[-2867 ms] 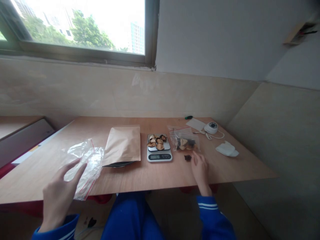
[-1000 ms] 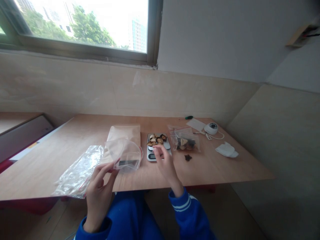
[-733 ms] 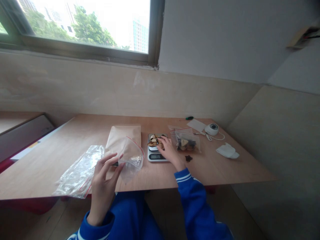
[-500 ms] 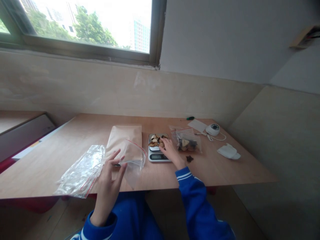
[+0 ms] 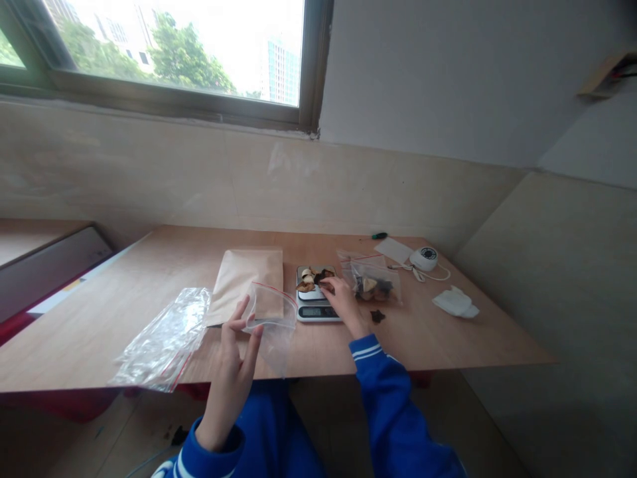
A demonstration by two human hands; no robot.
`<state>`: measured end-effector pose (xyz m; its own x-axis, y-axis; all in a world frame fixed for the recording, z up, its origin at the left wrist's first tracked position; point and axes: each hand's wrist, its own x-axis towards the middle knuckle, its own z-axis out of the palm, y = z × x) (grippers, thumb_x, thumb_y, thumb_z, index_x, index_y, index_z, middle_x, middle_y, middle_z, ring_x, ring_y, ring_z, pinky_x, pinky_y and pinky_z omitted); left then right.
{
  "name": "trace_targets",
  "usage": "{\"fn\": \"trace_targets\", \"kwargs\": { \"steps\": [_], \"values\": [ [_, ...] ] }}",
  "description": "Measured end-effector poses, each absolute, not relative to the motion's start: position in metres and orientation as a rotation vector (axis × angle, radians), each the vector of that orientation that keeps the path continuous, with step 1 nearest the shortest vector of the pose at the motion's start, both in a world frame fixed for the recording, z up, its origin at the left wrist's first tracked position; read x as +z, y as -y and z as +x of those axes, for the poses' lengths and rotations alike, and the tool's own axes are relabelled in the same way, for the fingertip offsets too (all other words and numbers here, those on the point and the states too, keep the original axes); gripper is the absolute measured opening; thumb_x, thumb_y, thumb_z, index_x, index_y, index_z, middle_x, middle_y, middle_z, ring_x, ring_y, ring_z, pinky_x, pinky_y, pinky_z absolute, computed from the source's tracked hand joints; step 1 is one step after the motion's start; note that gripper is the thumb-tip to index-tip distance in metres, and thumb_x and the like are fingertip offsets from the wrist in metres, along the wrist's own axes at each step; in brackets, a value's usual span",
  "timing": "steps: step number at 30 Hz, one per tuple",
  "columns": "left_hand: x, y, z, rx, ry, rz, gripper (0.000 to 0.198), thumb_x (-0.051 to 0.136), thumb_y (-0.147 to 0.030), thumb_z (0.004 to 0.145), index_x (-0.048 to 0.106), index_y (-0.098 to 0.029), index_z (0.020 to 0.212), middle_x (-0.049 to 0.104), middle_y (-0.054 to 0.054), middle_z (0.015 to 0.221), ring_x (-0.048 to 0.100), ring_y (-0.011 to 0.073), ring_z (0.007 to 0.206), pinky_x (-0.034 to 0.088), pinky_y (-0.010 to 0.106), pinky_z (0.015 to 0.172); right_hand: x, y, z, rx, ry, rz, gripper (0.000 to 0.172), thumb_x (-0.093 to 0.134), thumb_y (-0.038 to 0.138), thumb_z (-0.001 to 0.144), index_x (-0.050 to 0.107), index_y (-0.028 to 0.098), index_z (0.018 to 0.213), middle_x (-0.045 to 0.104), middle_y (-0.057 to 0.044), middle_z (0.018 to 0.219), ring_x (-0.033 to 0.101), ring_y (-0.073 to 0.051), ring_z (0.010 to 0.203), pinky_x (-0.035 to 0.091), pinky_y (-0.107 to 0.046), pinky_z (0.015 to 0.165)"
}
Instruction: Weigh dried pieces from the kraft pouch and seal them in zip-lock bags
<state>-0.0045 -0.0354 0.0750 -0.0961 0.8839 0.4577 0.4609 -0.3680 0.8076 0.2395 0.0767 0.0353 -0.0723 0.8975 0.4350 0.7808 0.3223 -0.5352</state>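
Sleeves of blue cloth with white stripes [image 5: 212, 451] come in at the near edge of a pale brown wooden tabletop [image 5: 318, 355]. In front of the white digital scale with a dark display [image 5: 307, 319], slightly to its left, the left hand [image 5: 233, 358] pinches the rim of a clear plastic zip bag with a red strip [image 5: 275, 338] between thumb and fingers; the bag's mouth gapes. Farther left of the scale lie flat, shiny clear plastic bags [image 5: 164, 338]. Just right of the scale's front is one loose, dark, crinkled piece [image 5: 377, 317]. The right hand [image 5: 347, 307] reaches over the scale's right side, thumb and fingertips pinched on one of the brown-and-cream dried slices [image 5: 305, 286] heaped on its plate. Beside the scale on the left lies a tan paper pouch [image 5: 243, 272]; on the right, a clear bag of dried pieces [image 5: 381, 290]. Well right of the scale sit a crumpled white tissue [image 5: 455, 303] and, beyond, a round white camera [image 5: 423, 257], a white card [image 5: 393, 249] and a green-handled tool [image 5: 379, 236].
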Motion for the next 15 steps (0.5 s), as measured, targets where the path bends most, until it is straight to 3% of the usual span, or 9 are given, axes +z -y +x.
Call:
{"fn": "trace_targets", "kwargs": {
  "steps": [5,8,11,15],
  "values": [
    [0.074,0.037,-0.002,1.452,-1.475,1.837,0.015,0.047,-0.036,0.09,0.043,-0.022,0.094,0.043,0.016,0.142,0.047,0.0261,0.126,0.042,0.046,0.1,0.042,-0.073,0.237,0.269,1.742,-1.438,0.019,0.057,0.016,0.081,0.067,0.017,0.098,0.069,-0.009,0.102,0.062,-0.023,0.096,0.047,-0.036,0.087],
    [0.073,0.037,-0.001,1.434,-1.485,1.835,0.015,0.047,-0.035,0.09,0.042,-0.021,0.094,0.043,0.017,0.142,0.051,0.0255,0.122,0.046,0.044,0.095,0.054,-0.067,0.232,0.394,1.576,-1.396,0.02,0.059,0.026,0.081,0.068,0.017,0.097,0.07,-0.009,0.1,0.064,-0.022,0.089,0.049,-0.036,0.081],
    [0.072,0.037,0.001,1.436,-1.477,1.844,0.015,0.047,-0.034,0.09,0.043,-0.021,0.096,0.044,0.017,0.141,0.049,0.026,0.124,0.046,0.044,0.095,0.073,-0.057,0.221,0.651,1.384,-1.282,0.029,0.065,0.037,0.077,0.067,0.017,0.097,0.071,-0.008,0.096,0.065,-0.021,0.081,0.051,-0.034,0.075],
    [0.071,0.037,0.004,1.418,-1.437,1.843,0.016,0.047,-0.034,0.09,0.042,-0.022,0.098,0.042,0.017,0.142,0.053,0.0247,0.12,0.046,0.045,0.096,0.101,-0.037,0.201,1.03,1.281,-1.026,0.037,0.072,0.041,0.07,0.066,0.018,0.098,0.07,-0.005,0.095,0.065,-0.02,0.087,0.052,-0.032,0.078]
  ]
}}
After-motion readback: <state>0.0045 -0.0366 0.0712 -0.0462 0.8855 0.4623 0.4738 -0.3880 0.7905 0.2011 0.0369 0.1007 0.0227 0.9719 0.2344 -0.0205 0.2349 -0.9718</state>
